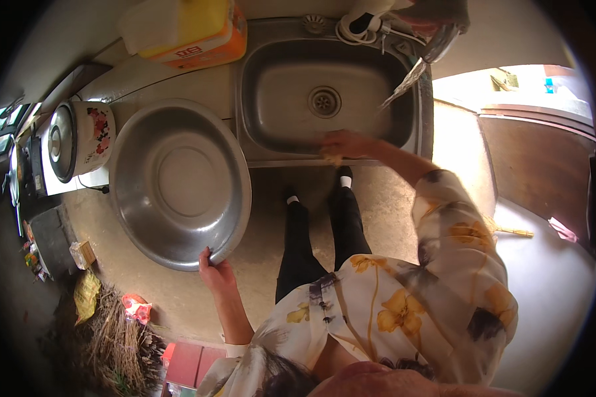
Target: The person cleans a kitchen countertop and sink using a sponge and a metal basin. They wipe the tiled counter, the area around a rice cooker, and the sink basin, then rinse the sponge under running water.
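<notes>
A large metal basin [181, 178] is tilted toward me on the left, partly over the counter, and nothing lies in it. My left hand [217, 273] grips its near rim, with the thumb on the inner side. By the front edge of the stainless steel sink [288, 106], my right hand [350, 144] holds a small yellowish cloth or sponge [332, 155], blurred and partly covered by the fingers. The sink's drain strainer [325, 102] is in plain sight, and the bowl looks wet.
An orange and yellow container [198, 39] stands behind the basin. To the left is a flowered rice cooker [92, 134] with a cord. A white hose [357, 34] coils at the sink's back, and a plastic bag [422, 69] hangs over its right side. Dry brushwood [119, 332] lies lower left.
</notes>
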Motion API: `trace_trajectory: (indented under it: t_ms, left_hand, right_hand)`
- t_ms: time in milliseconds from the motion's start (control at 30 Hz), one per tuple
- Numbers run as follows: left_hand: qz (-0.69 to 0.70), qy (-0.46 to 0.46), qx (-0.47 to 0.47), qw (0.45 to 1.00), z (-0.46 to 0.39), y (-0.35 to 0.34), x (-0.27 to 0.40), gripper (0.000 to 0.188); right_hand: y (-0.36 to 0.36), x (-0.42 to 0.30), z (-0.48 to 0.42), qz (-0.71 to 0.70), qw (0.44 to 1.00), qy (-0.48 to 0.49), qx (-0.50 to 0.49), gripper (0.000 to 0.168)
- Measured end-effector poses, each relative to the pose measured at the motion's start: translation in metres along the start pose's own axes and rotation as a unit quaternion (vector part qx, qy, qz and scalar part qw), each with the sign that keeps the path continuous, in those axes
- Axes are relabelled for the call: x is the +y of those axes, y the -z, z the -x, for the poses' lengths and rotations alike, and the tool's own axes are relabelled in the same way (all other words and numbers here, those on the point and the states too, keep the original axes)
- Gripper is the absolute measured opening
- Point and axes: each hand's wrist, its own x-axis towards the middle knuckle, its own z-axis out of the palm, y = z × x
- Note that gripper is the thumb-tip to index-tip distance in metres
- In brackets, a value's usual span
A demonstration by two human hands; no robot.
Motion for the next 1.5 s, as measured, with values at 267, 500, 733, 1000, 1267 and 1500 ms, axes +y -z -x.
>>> trace_trajectory:
  t_ms: [267, 500, 733, 1000, 1267, 1500]
  left_hand:
    - [0.001, 0.013, 0.014, 1.0, 0.021, -0.01, -0.028, 0.012]
    - [-0.013, 0.006, 0.057, 0.998, 0.044, -0.023, -0.048, 0.013]
    - [-0.02, -0.011, 0.069, 0.997, 0.048, -0.035, -0.059, 0.017]
    - [-0.005, -0.002, 0.071, 0.997, 0.05, -0.046, -0.075, 0.017]
    - [-0.016, -0.002, 0.057, 0.998, 0.066, -0.047, -0.078, 0.018]
    - [-0.003, 0.001, 0.049, 0.999, 0.061, -0.035, -0.065, 0.016]
  right_hand:
    - [0.077, 0.11, -0.016, 0.278, 0.926, -0.182, 0.181, 0.03]
    - [-0.004, 0.058, -0.065, 0.211, 0.966, 0.05, 0.143, 0.036]
    - [0.036, 0.069, -0.042, 0.26, 0.925, 0.254, 0.109, 0.039]
    - [0.19, 0.168, -0.095, 0.598, 0.684, 0.257, 0.33, 0.033]
    - [0.166, 0.153, 0.026, 0.66, 0.726, -0.09, 0.17, 0.022]
    - [0.043, 0.18, 0.035, 0.281, 0.928, -0.227, -0.087, 0.024]
